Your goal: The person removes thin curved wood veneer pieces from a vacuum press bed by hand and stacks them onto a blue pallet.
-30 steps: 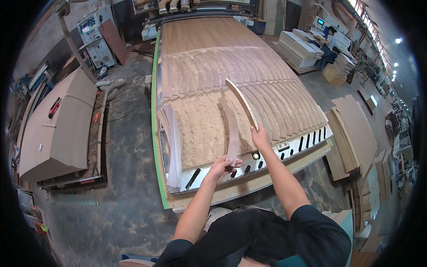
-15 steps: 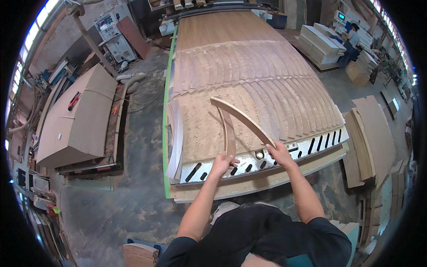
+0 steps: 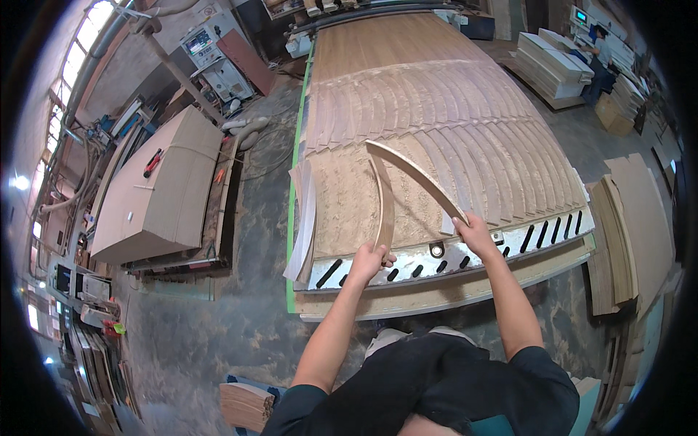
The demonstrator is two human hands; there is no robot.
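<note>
My left hand is closed round the near end of a curved wooden strip, which points away over the table. My right hand grips the near end of another curved wooden strip. That one arches up to the left, its far tip above the far end of the left strip; whether the two touch I cannot tell. Beneath both lies the dusty bare part of a wood-covered machine bed. Rows of cut curved strips lie to the right and farther back.
A few pale curved strips stand along the bed's left edge. A slotted metal plate runs across its front. Left is a stack of boards; right, leaning panels. A person works at the far right. Cut wood pieces sit near my left elbow.
The whole view has shifted, with the scene sitting farther right and slightly higher. My left hand has moved a little left relative to the bed, and its strip has turned slightly. Both strips stay held.
</note>
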